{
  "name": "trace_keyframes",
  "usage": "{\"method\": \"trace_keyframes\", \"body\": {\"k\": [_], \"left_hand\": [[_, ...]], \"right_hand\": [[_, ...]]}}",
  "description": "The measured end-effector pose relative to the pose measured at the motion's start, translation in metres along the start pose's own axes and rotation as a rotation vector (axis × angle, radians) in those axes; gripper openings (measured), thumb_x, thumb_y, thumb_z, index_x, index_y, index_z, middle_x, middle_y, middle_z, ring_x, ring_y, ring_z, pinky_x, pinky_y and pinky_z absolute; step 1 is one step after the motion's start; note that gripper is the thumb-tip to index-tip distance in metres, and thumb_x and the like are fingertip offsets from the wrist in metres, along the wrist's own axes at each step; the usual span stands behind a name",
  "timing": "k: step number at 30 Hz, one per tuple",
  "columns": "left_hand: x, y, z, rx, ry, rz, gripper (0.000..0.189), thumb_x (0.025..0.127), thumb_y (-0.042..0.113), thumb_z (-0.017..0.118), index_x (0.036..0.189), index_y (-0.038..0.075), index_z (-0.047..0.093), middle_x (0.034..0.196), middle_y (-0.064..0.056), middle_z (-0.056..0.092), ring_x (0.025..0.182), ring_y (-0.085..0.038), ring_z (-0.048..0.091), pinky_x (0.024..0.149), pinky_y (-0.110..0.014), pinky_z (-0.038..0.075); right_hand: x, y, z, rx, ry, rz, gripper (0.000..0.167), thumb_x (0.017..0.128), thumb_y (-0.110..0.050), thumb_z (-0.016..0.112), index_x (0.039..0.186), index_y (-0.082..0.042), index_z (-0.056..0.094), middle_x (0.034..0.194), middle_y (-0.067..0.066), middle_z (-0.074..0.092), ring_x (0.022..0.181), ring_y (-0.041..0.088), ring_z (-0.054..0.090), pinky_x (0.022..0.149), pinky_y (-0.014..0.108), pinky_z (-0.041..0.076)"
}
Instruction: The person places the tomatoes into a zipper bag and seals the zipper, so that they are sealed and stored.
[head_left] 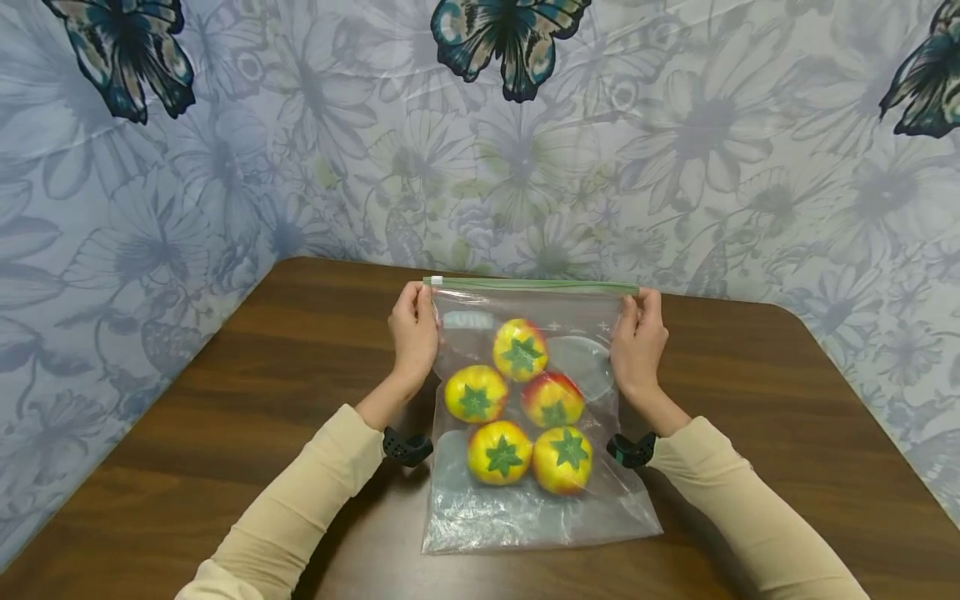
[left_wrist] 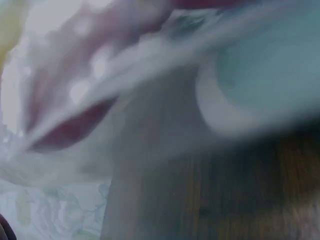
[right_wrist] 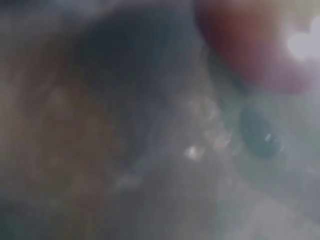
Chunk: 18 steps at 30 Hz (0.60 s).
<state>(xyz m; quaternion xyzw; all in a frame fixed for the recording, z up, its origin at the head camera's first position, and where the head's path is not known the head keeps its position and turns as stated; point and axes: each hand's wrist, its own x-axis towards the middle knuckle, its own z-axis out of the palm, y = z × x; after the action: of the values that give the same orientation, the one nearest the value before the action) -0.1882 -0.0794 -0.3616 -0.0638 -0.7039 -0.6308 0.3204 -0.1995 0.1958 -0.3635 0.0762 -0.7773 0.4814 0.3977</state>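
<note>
A clear zip bag (head_left: 525,525) with a green zip strip (head_left: 540,286) along its top spreads out in front of me. Its white slider (head_left: 437,281) sits at the strip's left end. Inside are several round yellow-and-red fruits (head_left: 561,479) with green star-shaped tops. My left hand (head_left: 415,333) pinches the bag's upper left corner, and my right hand (head_left: 640,337) pinches the upper right corner. Blurred, close-up plastic (left_wrist: 150,110) fills much of the left wrist view. In the right wrist view, a red fruit (right_wrist: 245,45) shows through hazy plastic.
Beneath the bag lies a brown wooden table (head_left: 300,350) with rounded far corners. Behind it hangs a floral cloth (head_left: 337,167) with butterfly figures (head_left: 512,42). Each wrist wears a black band (head_left: 407,447).
</note>
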Motion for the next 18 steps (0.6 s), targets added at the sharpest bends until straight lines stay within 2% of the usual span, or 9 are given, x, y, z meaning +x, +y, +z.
{"method": "trace_keyframes", "body": {"k": [1,3,8,9,10,13,16,18], "left_hand": [[0.0,-0.001,0.0,0.014,0.022,0.022,0.024,0.101,0.013,0.041,0.092,-0.002,0.056,0.058,-0.004,0.043,0.045,-0.008,0.038,0.039,-0.017,0.033],[-0.001,0.007,0.001,0.041,0.047,0.048,0.023,0.101,0.01,0.042,0.091,-0.005,0.056,0.058,-0.004,0.041,0.046,-0.007,0.034,0.041,-0.018,0.026],[0.001,0.003,-0.001,0.091,0.075,0.089,0.025,0.101,0.01,0.043,0.09,-0.007,0.057,0.058,-0.011,0.041,0.047,-0.011,0.033,0.043,-0.019,0.025],[0.002,-0.002,-0.001,0.1,0.082,0.104,0.025,0.101,0.012,0.043,0.09,-0.006,0.057,0.058,-0.011,0.041,0.046,-0.012,0.032,0.042,-0.019,0.024],[0.003,-0.009,-0.001,0.104,0.082,0.112,0.026,0.101,0.014,0.043,0.089,-0.005,0.057,0.057,-0.009,0.04,0.046,-0.012,0.032,0.041,-0.02,0.024],[0.003,-0.011,-0.001,0.113,0.071,0.122,0.027,0.101,0.017,0.043,0.089,-0.002,0.057,0.055,-0.004,0.037,0.044,-0.012,0.03,0.041,-0.022,0.023],[0.003,-0.012,-0.001,0.107,0.058,0.107,0.027,0.101,0.018,0.043,0.089,0.0,0.058,0.054,-0.001,0.035,0.044,-0.01,0.029,0.041,-0.022,0.023],[0.003,-0.012,-0.001,0.099,0.058,0.095,0.026,0.101,0.017,0.044,0.088,0.0,0.059,0.053,-0.001,0.034,0.044,-0.01,0.028,0.041,-0.022,0.022]], "right_hand": [[0.0,0.0,0.001,0.008,0.013,-0.006,0.027,0.101,-0.025,0.041,0.101,0.001,0.05,0.053,0.005,0.044,0.041,0.007,0.035,0.04,0.023,0.027],[-0.001,-0.009,0.0,0.023,0.03,-0.009,0.025,0.101,-0.019,0.041,0.1,0.004,0.05,0.052,0.006,0.044,0.043,0.004,0.035,0.042,0.021,0.027],[0.0,-0.01,0.002,0.067,0.03,0.01,0.022,0.101,-0.015,0.043,0.101,0.006,0.051,0.053,0.007,0.044,0.045,0.003,0.037,0.044,0.019,0.028],[0.0,-0.005,0.003,0.067,0.02,0.012,0.024,0.101,-0.017,0.043,0.101,0.005,0.051,0.053,0.006,0.044,0.045,0.004,0.037,0.044,0.02,0.029],[0.001,0.001,0.004,0.07,0.001,0.016,0.025,0.101,-0.019,0.043,0.101,0.004,0.051,0.053,0.005,0.044,0.044,0.005,0.037,0.042,0.021,0.029],[0.003,0.005,0.003,0.054,-0.086,0.047,0.024,0.102,-0.021,0.041,0.099,0.001,0.049,0.051,0.005,0.045,0.039,0.007,0.038,0.037,0.021,0.029],[0.007,0.009,-0.001,0.019,-0.218,0.123,0.024,0.102,-0.022,0.04,0.1,0.001,0.049,0.052,0.011,0.05,0.037,0.013,0.044,0.034,0.022,0.033],[0.013,0.01,-0.005,-0.044,-0.321,0.186,0.027,0.102,-0.024,0.04,0.108,0.001,0.05,0.062,0.016,0.058,0.045,0.021,0.054,0.04,0.026,0.041]]}}
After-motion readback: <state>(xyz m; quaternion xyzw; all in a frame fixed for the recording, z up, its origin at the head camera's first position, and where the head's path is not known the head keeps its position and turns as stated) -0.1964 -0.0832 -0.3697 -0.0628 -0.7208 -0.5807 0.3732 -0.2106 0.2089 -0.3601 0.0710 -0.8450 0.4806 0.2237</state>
